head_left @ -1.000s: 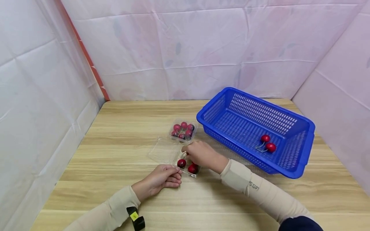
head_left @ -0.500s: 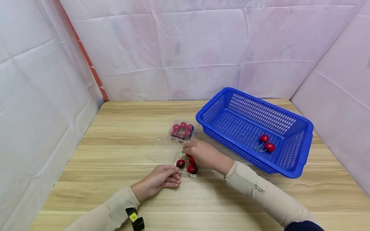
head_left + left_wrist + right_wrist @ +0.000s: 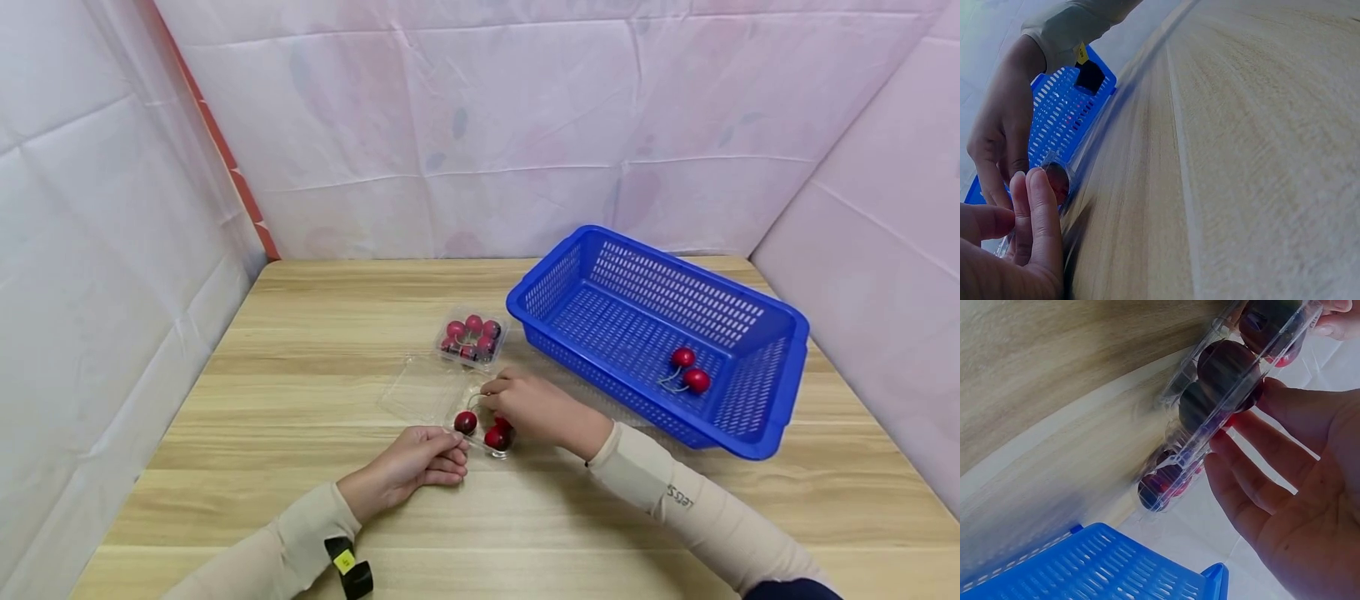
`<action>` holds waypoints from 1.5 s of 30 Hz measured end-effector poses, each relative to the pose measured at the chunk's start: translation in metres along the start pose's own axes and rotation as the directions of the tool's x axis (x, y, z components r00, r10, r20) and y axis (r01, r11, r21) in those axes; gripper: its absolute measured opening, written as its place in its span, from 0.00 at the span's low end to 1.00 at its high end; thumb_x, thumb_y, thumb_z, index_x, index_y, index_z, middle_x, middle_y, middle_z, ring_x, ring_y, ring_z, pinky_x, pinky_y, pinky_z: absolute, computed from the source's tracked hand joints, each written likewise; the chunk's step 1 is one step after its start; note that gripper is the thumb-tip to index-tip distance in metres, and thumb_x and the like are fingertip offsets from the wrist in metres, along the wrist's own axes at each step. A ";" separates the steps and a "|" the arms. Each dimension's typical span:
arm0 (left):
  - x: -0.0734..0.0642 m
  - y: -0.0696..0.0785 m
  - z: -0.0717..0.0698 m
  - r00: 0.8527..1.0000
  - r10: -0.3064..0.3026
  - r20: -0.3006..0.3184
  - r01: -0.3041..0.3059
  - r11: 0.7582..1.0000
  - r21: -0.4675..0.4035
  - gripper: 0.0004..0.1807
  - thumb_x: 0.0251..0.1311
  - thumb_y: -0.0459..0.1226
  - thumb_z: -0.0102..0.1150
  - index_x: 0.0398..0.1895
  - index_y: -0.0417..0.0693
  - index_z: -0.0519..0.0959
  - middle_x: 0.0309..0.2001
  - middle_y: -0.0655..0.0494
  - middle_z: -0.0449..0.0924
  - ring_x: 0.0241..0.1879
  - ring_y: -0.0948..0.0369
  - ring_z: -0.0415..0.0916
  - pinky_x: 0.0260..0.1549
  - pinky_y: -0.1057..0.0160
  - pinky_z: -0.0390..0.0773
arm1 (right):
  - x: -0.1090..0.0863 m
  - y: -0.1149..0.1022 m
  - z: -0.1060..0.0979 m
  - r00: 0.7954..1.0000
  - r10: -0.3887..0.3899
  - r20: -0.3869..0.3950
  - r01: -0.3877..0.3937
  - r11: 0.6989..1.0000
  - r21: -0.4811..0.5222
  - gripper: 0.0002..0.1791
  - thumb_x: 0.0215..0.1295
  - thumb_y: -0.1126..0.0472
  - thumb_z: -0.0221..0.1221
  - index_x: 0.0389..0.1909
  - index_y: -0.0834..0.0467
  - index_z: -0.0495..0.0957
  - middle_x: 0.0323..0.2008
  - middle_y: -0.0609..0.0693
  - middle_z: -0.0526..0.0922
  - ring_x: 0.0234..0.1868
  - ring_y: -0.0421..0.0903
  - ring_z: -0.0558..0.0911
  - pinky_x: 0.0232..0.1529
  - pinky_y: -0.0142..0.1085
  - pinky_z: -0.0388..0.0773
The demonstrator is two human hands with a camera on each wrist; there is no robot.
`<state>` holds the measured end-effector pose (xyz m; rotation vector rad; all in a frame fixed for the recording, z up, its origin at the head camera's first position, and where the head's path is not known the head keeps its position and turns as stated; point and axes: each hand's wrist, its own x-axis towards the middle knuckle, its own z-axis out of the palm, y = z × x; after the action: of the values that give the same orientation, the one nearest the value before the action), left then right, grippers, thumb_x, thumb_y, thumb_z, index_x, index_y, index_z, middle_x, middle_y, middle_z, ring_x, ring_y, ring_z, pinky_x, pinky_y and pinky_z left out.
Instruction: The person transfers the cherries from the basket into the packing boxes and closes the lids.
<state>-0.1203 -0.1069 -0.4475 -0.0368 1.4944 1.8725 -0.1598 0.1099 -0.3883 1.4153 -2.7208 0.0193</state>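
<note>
In the head view, my left hand (image 3: 416, 462) pinches the near left edge of a small clear plastic clamshell box (image 3: 498, 454), whose lid (image 3: 420, 390) lies open to the left. A dark red cherry (image 3: 466, 422) with a stem sits at the box's left side and another cherry (image 3: 497, 437) at its near corner. My right hand (image 3: 536, 408) reaches down into the box from the right, covering part of it. The right wrist view shows its thumb and fingers around a cherry (image 3: 1244, 403) at the box's side, partly hidden by the fingers.
A second clear box (image 3: 472, 337) full of cherries stands just behind. To the right is a blue perforated basket (image 3: 660, 421) holding two cherries (image 3: 696, 381) with joined stems. White cloth walls (image 3: 525, 125) enclose the wooden table (image 3: 315, 333) at the back and sides.
My right hand shifts slightly within the box, and its fingers now cover more of the cherries on the right side. The left hand keeps its place at the box edge.
</note>
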 end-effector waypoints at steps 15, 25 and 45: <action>0.002 0.001 0.001 1.000 -0.009 0.015 0.009 1.000 -0.008 0.13 0.70 0.36 0.49 0.44 0.33 0.77 0.29 0.55 0.81 0.29 0.64 0.82 0.35 0.66 0.85 | -0.002 0.000 -0.010 1.000 0.008 -0.013 -0.008 1.000 0.003 0.16 0.56 0.73 0.61 0.45 0.58 0.83 0.47 0.52 0.84 0.50 0.48 0.80 0.53 0.38 0.79; 0.003 0.000 0.000 1.000 -0.013 0.013 0.014 1.000 -0.004 0.13 0.70 0.36 0.48 0.44 0.32 0.76 0.29 0.55 0.81 0.29 0.64 0.82 0.35 0.66 0.85 | -0.008 -0.009 -0.055 0.984 0.054 -0.170 -0.031 0.991 0.132 0.12 0.66 0.68 0.56 0.45 0.56 0.83 0.44 0.48 0.84 0.47 0.44 0.82 0.50 0.37 0.81; 0.001 0.001 -0.001 1.000 -0.016 -0.004 0.016 1.000 0.003 0.13 0.69 0.36 0.49 0.43 0.33 0.77 0.29 0.55 0.81 0.29 0.63 0.82 0.36 0.65 0.85 | -0.066 0.041 -0.127 0.921 0.233 -0.313 -0.197 0.970 0.143 0.13 0.56 0.70 0.66 0.42 0.55 0.84 0.40 0.49 0.86 0.43 0.48 0.84 0.42 0.44 0.83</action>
<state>-0.1223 -0.1068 -0.4475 -0.0506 1.4952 1.8588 -0.1478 0.1932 -0.2658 1.0146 -2.6069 0.3859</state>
